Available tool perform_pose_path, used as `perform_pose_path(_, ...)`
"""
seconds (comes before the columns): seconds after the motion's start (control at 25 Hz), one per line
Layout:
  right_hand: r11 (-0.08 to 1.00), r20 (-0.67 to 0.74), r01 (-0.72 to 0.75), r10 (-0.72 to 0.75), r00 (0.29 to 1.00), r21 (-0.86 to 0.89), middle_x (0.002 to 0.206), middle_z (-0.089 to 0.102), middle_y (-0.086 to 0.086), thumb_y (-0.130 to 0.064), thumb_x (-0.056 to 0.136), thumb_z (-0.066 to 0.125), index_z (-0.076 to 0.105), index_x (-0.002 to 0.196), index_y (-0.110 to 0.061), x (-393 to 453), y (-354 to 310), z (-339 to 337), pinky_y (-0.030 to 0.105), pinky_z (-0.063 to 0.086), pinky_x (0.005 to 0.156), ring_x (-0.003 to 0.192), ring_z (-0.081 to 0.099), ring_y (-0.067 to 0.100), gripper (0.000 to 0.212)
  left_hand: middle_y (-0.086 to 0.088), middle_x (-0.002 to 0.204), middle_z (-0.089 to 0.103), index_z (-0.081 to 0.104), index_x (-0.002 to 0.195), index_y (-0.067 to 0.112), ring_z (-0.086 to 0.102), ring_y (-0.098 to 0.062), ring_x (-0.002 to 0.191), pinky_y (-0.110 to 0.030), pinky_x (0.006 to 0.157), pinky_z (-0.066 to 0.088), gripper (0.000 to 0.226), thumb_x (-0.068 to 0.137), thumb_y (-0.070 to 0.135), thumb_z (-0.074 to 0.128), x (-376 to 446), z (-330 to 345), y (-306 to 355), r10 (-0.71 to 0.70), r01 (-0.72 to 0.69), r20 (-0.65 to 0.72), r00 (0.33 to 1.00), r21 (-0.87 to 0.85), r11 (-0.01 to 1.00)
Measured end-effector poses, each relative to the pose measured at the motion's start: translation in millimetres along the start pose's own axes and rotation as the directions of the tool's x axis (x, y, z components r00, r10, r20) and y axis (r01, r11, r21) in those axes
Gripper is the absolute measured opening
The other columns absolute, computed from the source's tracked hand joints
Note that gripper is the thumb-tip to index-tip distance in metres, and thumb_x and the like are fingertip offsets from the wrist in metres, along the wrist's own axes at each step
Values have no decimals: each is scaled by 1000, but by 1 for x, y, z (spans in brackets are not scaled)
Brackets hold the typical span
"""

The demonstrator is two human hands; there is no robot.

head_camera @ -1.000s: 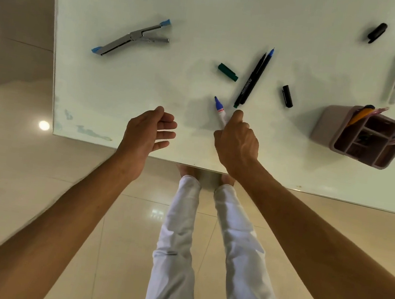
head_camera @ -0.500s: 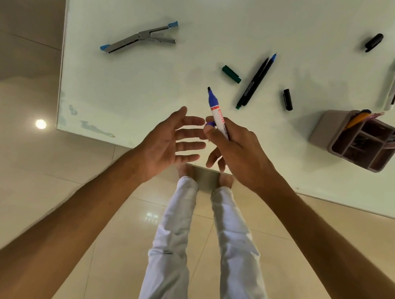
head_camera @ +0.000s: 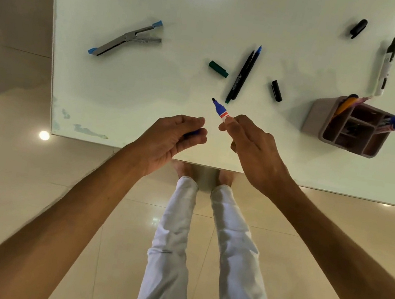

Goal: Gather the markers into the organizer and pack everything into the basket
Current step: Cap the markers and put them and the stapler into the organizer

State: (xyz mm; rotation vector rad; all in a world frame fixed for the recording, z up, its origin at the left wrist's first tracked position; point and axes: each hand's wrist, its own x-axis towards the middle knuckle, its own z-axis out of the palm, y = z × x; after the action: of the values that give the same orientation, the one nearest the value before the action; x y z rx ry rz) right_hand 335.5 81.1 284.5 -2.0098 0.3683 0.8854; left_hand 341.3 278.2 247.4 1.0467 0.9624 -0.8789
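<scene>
Six loose markers [head_camera: 243, 73], three loose caps [head_camera: 276, 90], one organizer [head_camera: 317, 117], one stapler [head_camera: 127, 38]

white table [head_camera: 122, 104], glossy beige tiled floor [head_camera: 33, 203]

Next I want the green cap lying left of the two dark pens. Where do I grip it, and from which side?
Pinch the green cap across its middle, coming straight down from above. It lies flat on the white table, a short cylinder running upper left to lower right, so the long sides offer the narrowest span. Both sides are free; the two dark pens lie apart to its right.
</scene>
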Motion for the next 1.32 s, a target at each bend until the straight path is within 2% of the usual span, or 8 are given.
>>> perform_pose_path(0.16,989,53,85,-79,995,-118,62,53,1,-41,110,45,67,105,-17,-7,15,-14,31,37,56,55,44,14,33,4,64,64,69,84,15,57,-7,47,-15,41,44,34,104,41,61,-1,5,-2,-5,27,-111,994,198,980)
perform_pose_path(0.24,990,46,81,-76,996,-120,58,49,-4,-40,110,46,68,103,-18,-10,24,-17,22,33,52,52,42,10,32,1,64,59,62,81,17,46,-11,43,-17,38,34,32,103,36,51,1,7,-2,-26,42,-135,990,114,993)
perform_pose_path(0.36,991,21,81,-79,997,-111,62,53,1,-40,110,47,67,101,-17,-14,33,-19,21,32,51,55,43,12,33,-7,72,59,52,88,14,51,-17,45,-18,42,38,10,96,18,46,2,18,-2,-77,67,-159,984,-70,995)
perform_pose_path(0.52,994,-14,79,-80,997,-82,69,59,9,-39,110,48,67,101,-14,-16,40,-22,21,32,51,64,47,22,34,-13,104,68,53,107,12,70,-19,69,-21,60,57,19,103,-5,46,7,27,-10,15,7,-162,987,137,991)
perform_pose_path(0.72,993,-17,69,-71,997,-100,66,57,-1,-41,110,46,68,106,-15,-13,45,-24,16,33,51,57,47,10,34,-10,112,77,46,124,10,79,-19,76,-22,71,62,25,105,15,62,7,30,-16,84,-58,-85,993,271,961)
perform_pose_path(0.92,980,15,111,-110,994,-166,65,56,-7,-43,110,48,71,108,-17,-15,47,-27,23,35,56,57,48,12,35,4,90,76,63,111,17,65,-12,57,-17,56,50,29,103,44,62,0,33,-23,213,-180,25,977,635,752)
perform_pose_path(1.12,968,42,124,-118,992,-218,68,58,-7,-43,109,48,73,107,-16,-18,52,-31,24,36,57,60,51,13,37,4,105,74,71,109,21,79,-16,75,-24,74,61,16,103,34,64,-1,35,-26,201,-242,144,969,723,647)
perform_pose_path(1.32,960,77,138,-122,990,-246,68,63,-5,-41,108,53,76,100,-15,-21,57,-38,21,32,56,57,50,12,36,5,93,70,74,117,34,69,-9,66,-18,68,53,17,104,35,62,0,33,-22,255,-367,274,927,799,476)
